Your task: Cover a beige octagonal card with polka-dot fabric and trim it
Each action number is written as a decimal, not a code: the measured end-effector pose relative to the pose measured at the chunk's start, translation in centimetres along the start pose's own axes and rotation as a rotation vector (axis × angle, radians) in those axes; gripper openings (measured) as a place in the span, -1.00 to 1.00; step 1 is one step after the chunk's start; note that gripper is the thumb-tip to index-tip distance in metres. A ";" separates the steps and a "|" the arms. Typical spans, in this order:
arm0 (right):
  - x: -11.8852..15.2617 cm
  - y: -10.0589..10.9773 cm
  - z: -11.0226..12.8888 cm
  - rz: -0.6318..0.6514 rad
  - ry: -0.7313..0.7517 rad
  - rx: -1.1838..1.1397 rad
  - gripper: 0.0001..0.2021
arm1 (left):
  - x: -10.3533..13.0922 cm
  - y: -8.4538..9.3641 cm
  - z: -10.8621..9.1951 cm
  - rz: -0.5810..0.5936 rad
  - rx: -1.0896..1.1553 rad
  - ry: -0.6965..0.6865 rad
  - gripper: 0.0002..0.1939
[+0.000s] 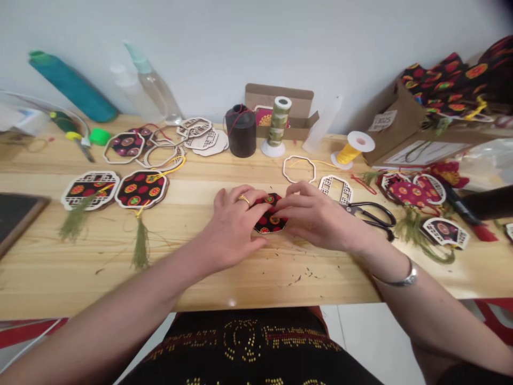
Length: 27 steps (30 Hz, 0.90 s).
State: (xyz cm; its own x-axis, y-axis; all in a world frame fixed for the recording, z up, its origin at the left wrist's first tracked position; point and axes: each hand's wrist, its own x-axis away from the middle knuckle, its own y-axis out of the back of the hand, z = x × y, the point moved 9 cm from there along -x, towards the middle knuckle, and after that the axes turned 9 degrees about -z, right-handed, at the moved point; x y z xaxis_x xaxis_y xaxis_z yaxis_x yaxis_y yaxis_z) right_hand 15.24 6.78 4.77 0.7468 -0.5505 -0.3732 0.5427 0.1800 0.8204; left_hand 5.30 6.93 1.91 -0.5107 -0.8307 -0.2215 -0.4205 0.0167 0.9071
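Note:
At the middle of the wooden table lies a small ornament panel (269, 220) covered in black cloth with red and orange flower prints, a pale rim showing along its lower edge. My left hand (237, 227) holds it from the left, fingers over the top and thumb by the lower edge. From the right, the bent fingers of my right hand (315, 216) grip its right side and hide part of it. Black-handled scissors (371, 213) lie partly behind my right wrist, close to a white lattice frame (336, 188) and a thin plain frame (299, 169).
Two finished-looking tasselled ornaments (141, 189) lie on the left. Behind stand a black thread cone (241, 131), a green thread spool (278, 123) and a yellow thread spool (348, 152). A cardboard box (396, 128) with printed cloth fills the right back; more tasselled pieces (417, 192) lie before it.

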 end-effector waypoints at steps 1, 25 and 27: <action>0.3 -0.1 -0.2 -0.024 0.000 0.024 -0.77 | 0.0 0.1 0.0 -0.001 0.005 0.004 -0.49; 0.9 -1.0 0.1 -0.050 0.090 0.113 -0.76 | 0.2 0.2 -0.1 -0.028 -0.020 -0.016 -0.91; 0.9 -1.0 0.1 -0.048 0.084 0.105 -0.77 | 0.2 0.2 -0.1 -0.022 -0.015 -0.007 -0.91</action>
State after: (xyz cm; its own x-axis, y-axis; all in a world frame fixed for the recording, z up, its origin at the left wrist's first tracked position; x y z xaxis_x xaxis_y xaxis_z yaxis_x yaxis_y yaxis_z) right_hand 15.35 6.05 3.61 0.7529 -0.4857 -0.4442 0.5383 0.0661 0.8402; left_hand 5.20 6.76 2.07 -0.5067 -0.8269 -0.2441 -0.4208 -0.0099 0.9071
